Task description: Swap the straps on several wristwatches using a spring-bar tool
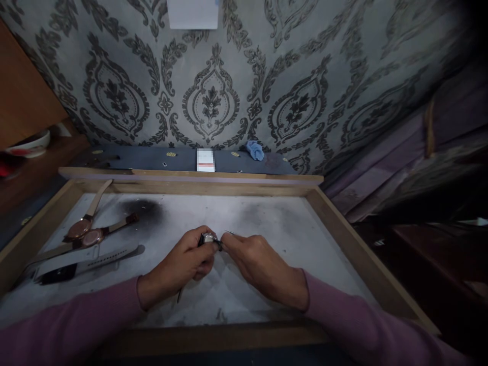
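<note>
My left hand point(192, 254) is closed around a small wristwatch point(208, 238) with a silvery case, held above the white tray floor. A thin dark strip, perhaps its strap, hangs below the palm. My right hand point(259, 259) is closed too, its fingertips pinched close to the watch's right edge. Between those fingers a thin, shiny metal tip point(229, 232) shows; the rest is hidden, so its kind is unclear. A small dark piece sits between the two hands at the watch's edge.
Left in the wooden-framed tray point(229, 333) lie two rose-coloured watches point(79, 229) with straps and a dark watch point(57, 273) beside a pale strap. Beyond the frame are a blue crumpled cloth point(254, 150) and a small white card-like item point(206, 159). Patterned wallpaper rises behind.
</note>
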Tool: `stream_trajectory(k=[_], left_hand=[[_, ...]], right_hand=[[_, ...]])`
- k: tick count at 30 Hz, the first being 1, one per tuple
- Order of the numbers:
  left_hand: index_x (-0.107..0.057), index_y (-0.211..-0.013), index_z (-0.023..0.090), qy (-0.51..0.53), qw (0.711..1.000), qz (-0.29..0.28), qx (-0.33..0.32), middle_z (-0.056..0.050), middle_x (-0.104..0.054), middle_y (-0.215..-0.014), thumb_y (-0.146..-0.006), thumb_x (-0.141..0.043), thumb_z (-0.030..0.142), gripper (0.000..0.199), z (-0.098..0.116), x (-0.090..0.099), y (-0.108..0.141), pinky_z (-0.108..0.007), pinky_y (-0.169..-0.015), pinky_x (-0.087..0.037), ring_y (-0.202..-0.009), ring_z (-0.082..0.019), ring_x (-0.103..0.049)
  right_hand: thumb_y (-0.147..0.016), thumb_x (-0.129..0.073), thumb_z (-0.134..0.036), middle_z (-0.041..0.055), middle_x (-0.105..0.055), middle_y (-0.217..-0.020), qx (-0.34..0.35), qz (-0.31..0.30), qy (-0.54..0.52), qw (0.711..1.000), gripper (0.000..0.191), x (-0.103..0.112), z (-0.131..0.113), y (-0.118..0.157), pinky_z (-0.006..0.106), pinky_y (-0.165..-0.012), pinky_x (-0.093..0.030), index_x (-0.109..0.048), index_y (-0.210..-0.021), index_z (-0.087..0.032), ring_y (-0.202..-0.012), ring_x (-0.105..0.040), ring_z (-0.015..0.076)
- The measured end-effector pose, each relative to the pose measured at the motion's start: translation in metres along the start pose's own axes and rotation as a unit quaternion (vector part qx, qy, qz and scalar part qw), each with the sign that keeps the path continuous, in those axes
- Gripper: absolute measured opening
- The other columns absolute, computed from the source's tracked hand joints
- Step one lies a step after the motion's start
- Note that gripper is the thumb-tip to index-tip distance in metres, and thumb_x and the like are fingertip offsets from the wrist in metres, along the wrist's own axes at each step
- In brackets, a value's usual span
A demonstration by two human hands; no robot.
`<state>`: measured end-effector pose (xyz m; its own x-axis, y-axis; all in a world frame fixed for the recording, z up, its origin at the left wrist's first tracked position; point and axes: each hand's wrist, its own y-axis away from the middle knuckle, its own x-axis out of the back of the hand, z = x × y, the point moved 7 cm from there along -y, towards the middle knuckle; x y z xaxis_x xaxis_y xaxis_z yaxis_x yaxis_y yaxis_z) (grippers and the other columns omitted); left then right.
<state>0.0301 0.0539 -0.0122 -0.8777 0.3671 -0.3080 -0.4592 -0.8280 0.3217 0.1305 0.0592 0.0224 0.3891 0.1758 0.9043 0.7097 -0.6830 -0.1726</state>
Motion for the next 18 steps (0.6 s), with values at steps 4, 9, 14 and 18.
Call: stream_trajectory(k=[4, 9, 14, 18], left_hand=[[-0.045, -0.082, 0.02, 0.016, 1.0, 0.01, -0.005, 0.012, -0.032, -0.049, -0.084, -0.055, 0.028, 0.014, 0.0004, 0.0002, 0.0003, -0.018, -0.04, -0.014, -0.04, -0.004, -0.024], [-0.042, -0.077, 0.021, 0.04, 0.999, 0.028, -0.003, 0.012, -0.029, -0.05, -0.078, -0.058, 0.028, 0.018, -0.0005, -0.0002, -0.0007, -0.018, -0.039, -0.01, -0.04, -0.004, -0.022], [-0.04, -0.075, 0.022, 0.047, 0.997, 0.059, 0.012, 0.013, -0.025, -0.049, -0.072, -0.057, 0.024, 0.017, -0.0024, -0.0003, -0.0001, -0.019, -0.04, -0.007, -0.039, -0.003, -0.02], [-0.04, -0.073, 0.022, 0.029, 0.997, 0.07, 0.023, 0.013, -0.025, -0.049, -0.071, -0.054, 0.022, 0.014, -0.0029, 0.0004, 0.0007, -0.02, -0.04, -0.007, -0.039, -0.004, -0.019]], right_hand=[[-0.086, -0.037, -0.001, -0.0035, -0.044, -0.06, 0.006, 0.003, 0.037, 0.999, 0.02, -0.0002, -0.0015, 0.0002, 0.025, -0.047, -0.018, -0.04, -0.078, -0.02, -0.046, -0.03, 0.009], [-0.086, -0.039, -0.002, -0.0023, -0.048, -0.062, 0.001, 0.004, 0.055, 0.998, 0.019, -0.0041, -0.0004, 0.0001, 0.025, -0.048, -0.019, -0.042, -0.081, -0.019, -0.048, -0.031, 0.0099], [-0.087, -0.038, -0.003, 0.0005, -0.056, -0.067, -0.002, -0.013, 0.045, 0.999, 0.018, -0.0081, 0.0007, -0.0004, 0.025, -0.05, -0.024, -0.044, -0.082, -0.019, -0.051, -0.039, 0.0109], [-0.086, -0.037, -0.003, 0.001, -0.056, -0.067, 0.003, -0.026, 0.028, 0.999, 0.017, -0.0094, -0.0004, -0.0006, 0.025, -0.05, -0.025, -0.045, -0.082, -0.018, -0.051, -0.04, 0.0107]])
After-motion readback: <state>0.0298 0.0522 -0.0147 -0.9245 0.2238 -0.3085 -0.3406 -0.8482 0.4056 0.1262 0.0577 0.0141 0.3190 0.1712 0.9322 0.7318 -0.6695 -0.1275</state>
